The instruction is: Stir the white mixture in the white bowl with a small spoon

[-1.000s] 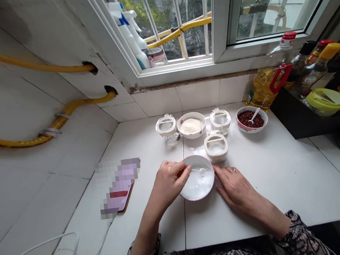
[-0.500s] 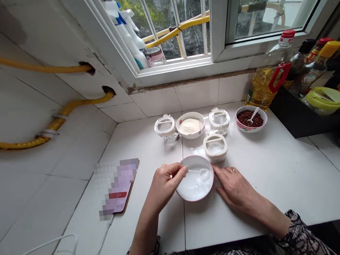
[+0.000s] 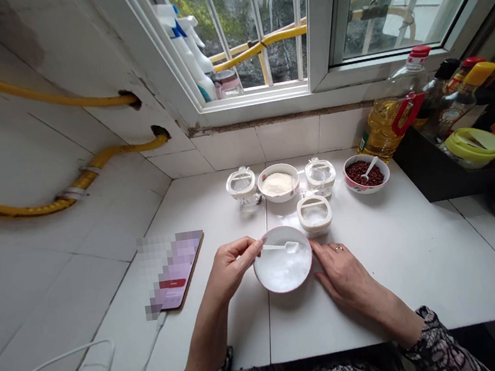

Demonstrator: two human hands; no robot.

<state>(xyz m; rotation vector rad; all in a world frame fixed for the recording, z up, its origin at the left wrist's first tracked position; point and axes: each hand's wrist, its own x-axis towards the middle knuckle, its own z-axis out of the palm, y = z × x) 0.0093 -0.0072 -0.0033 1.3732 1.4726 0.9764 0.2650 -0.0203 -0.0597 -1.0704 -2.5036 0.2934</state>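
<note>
My left hand [image 3: 235,266] pinches the handle of a small white spoon [image 3: 289,247], whose bowl hangs over the white bowl [image 3: 282,275] with white contents. My right hand [image 3: 343,273] lies on the counter with its fingers apart, the fingertips touching the bowl's right rim. Just behind the bowl stands a clear jar with a white lid [image 3: 314,214]. Farther back, a bowl of white grains [image 3: 277,184] sits between two similar jars, the left jar [image 3: 242,184] and the right jar [image 3: 320,175]. A bowl of dark red beans [image 3: 361,181] holds another white spoon.
A phone [image 3: 181,273] with a white cable lies at the left of the counter [image 3: 400,275]. At the back right stand an oil bottle [image 3: 385,122] and a black rack [image 3: 428,171] of bottles and lidded jars. A window is behind.
My left hand has moved slightly left with the spoon, whose bowl now shows clearly above the white contents. My right hand has stayed at the rim.
</note>
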